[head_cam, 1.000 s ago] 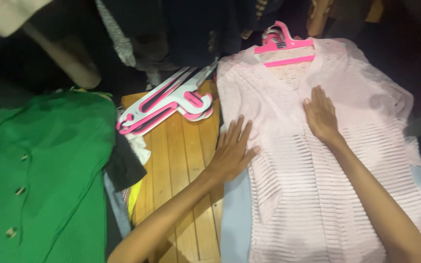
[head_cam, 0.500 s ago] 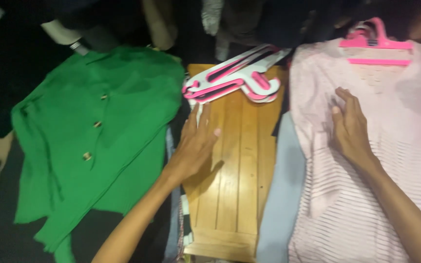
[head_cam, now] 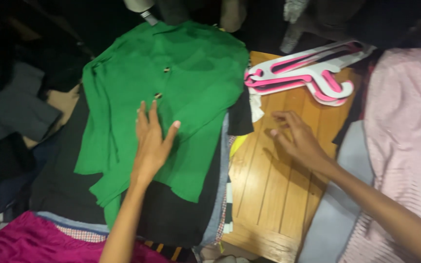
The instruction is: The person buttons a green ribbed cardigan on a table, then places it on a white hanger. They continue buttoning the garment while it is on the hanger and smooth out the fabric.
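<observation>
A green buttoned cardigan (head_cam: 186,83) lies spread flat on a pile of dark clothes. My left hand (head_cam: 151,141) rests flat on its lower front, fingers apart, holding nothing. My right hand (head_cam: 298,139) hovers over the slatted wooden surface (head_cam: 274,195) with its fingers loosely curled and nothing in them. A bundle of pink and white hangers (head_cam: 308,73) lies on the wood just beyond that hand. A pale pink striped blouse (head_cam: 405,141) lies at the right edge.
Black fabric (head_cam: 171,214) sits under the cardigan. A magenta garment (head_cam: 30,241) fills the lower left corner. A light blue cloth (head_cam: 337,214) lies beside the blouse. Dark and grey clothes (head_cam: 15,112) crowd the left, with more hanging along the top.
The view has swung left from the pink blouse to the green cardigan. My left hand moved off the wood onto the cardigan. My right hand left the blouse and now hovers over the wood.
</observation>
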